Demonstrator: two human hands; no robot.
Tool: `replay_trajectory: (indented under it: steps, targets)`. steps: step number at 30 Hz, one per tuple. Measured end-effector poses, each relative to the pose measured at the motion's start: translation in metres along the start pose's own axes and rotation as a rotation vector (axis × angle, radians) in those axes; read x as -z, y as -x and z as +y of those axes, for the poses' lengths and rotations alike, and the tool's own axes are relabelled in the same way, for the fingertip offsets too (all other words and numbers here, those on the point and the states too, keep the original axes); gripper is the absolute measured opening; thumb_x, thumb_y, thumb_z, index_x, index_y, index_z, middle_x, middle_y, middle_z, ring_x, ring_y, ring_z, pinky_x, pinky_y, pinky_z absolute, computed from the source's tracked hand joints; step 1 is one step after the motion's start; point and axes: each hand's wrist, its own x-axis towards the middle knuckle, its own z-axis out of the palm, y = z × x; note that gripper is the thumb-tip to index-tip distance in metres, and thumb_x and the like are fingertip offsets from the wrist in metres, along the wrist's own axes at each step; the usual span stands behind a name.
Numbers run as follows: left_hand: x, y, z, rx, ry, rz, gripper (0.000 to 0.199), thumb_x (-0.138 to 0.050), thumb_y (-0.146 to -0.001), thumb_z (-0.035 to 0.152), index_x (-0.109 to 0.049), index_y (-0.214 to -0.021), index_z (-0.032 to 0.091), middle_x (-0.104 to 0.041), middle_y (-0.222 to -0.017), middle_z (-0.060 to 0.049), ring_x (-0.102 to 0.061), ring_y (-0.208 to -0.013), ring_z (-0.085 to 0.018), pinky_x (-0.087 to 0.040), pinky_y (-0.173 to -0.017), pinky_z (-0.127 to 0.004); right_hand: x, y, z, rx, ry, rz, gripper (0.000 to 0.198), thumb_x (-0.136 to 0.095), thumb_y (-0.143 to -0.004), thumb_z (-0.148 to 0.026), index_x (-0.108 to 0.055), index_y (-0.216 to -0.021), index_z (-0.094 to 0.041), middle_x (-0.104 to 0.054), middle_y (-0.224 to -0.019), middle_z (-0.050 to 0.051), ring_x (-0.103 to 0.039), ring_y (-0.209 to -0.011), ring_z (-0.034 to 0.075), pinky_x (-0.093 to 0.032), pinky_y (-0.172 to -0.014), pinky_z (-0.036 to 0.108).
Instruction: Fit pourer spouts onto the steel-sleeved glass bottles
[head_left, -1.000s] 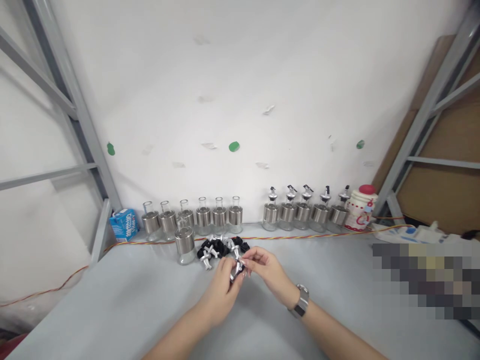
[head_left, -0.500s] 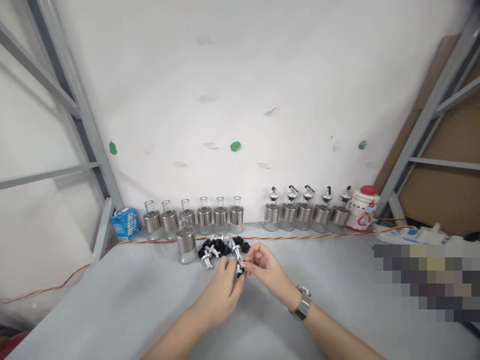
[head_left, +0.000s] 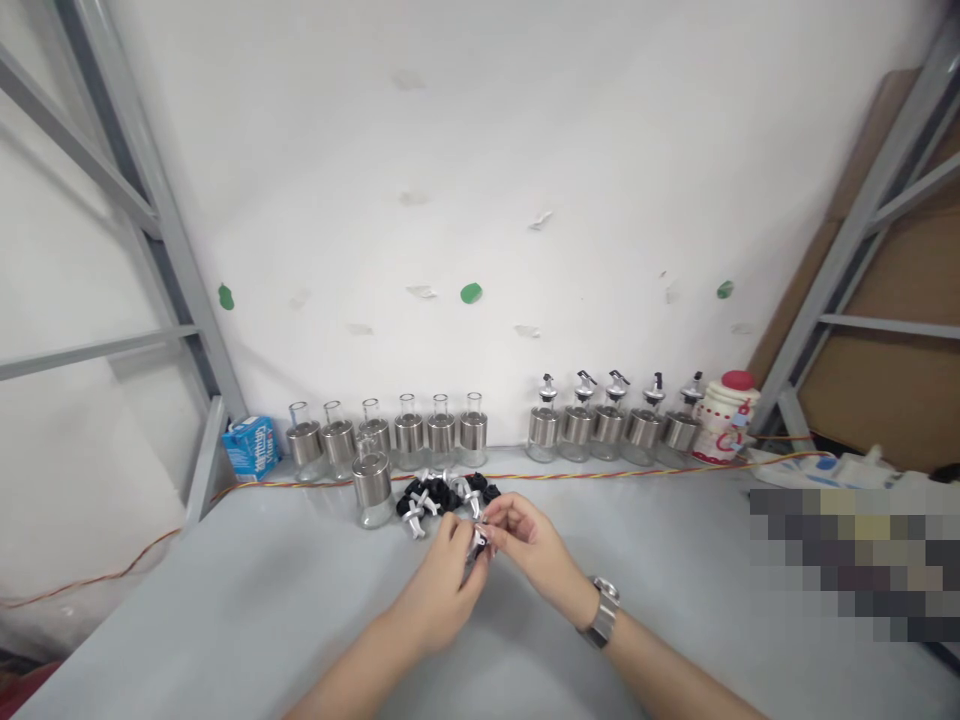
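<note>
Silver-and-black pourer spout (head_left: 478, 543) held over the middle of the worktop (head_left: 300, 600), well in from the back edge: clamped by left hand (head_left: 448, 575), pinched by fingertips of right hand (head_left: 536, 545). Loose spouts (head_left: 444, 494) piled just beyond. Open glass bottle (head_left: 373, 480) stood left of pile; six open bottles (head_left: 409, 433) and five spouted bottles (head_left: 607, 425) lined near back edge.

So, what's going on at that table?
A person's left hand and right hand hold a small silver-and-black pourer spout, partly hidden. More loose pourer spouts lie piled just beyond. Seven open glass bottles stand to the left, and five spout-topped glass bottles stand in a row to the right.
</note>
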Motion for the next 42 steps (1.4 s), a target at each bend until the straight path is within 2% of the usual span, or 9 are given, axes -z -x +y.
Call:
replay_trajectory:
  steps: [8,13,19,25,35,42]
  targets:
    - [-0.008,-0.003,-0.011,0.029,0.010,0.070,0.013,-0.035,-0.084,0.028,-0.045,-0.084,0.019,-0.043,-0.089,-0.004,-0.045,-0.082,-0.017,-0.039,-0.077,-0.032,0.002,0.000,0.009,-0.005,0.141,0.021,0.017,-0.057,-0.075,-0.030,-0.057,-0.087,-0.018,-0.057,-0.072,0.000,-0.053,-0.067,0.013,-0.044,-0.064,0.026]
    - [-0.009,-0.004,-0.015,0.063,0.022,0.063,0.015,-0.033,-0.085,0.029,-0.045,-0.084,0.020,-0.043,-0.089,-0.004,-0.047,-0.082,-0.016,-0.039,-0.077,-0.032,0.003,-0.003,0.015,-0.029,0.152,0.050,0.022,-0.059,-0.073,-0.032,-0.054,-0.088,-0.018,-0.057,-0.073,0.000,-0.055,-0.068,0.013,-0.045,-0.064,0.027]
    - [-0.012,-0.004,-0.018,0.056,-0.030,0.056,0.013,-0.033,-0.084,0.028,-0.043,-0.085,0.019,-0.041,-0.090,-0.004,-0.046,-0.083,-0.016,-0.039,-0.079,-0.034,0.002,0.000,0.011,-0.039,0.356,0.064,0.022,-0.054,-0.075,-0.039,-0.051,-0.073,-0.017,-0.054,-0.064,-0.002,-0.050,-0.059,0.012,-0.041,-0.057,0.024]
    - [-0.010,-0.003,-0.013,0.064,-0.038,0.048,0.017,-0.033,-0.085,0.032,-0.044,-0.084,0.020,-0.041,-0.088,-0.003,-0.047,-0.082,-0.016,-0.039,-0.078,-0.033,0.000,0.003,0.003,0.034,0.603,0.062,0.029,-0.042,-0.082,-0.039,-0.050,-0.064,-0.018,-0.050,-0.059,-0.002,-0.044,-0.058,0.012,-0.036,-0.055,0.023]
    - [-0.009,-0.003,-0.013,0.058,-0.058,0.048,0.020,-0.032,-0.085,0.035,-0.045,-0.083,0.019,-0.041,-0.087,-0.003,-0.047,-0.080,-0.016,-0.039,-0.077,-0.033,0.002,-0.001,0.006,-0.091,0.508,0.066,0.029,-0.044,-0.080,-0.040,-0.047,-0.062,-0.018,-0.045,-0.052,-0.004,-0.042,-0.051,0.011,-0.034,-0.051,0.023]
    - [-0.009,-0.005,-0.015,0.053,-0.058,0.087,0.019,-0.035,-0.084,0.035,-0.044,-0.079,0.019,-0.041,-0.085,-0.003,-0.046,-0.077,-0.016,-0.039,-0.075,-0.033,0.003,-0.001,0.010,-0.063,0.487,0.108,0.028,-0.046,-0.078,-0.040,-0.048,-0.062,-0.018,-0.044,-0.055,-0.004,-0.040,-0.054,0.011,-0.034,-0.052,0.022]
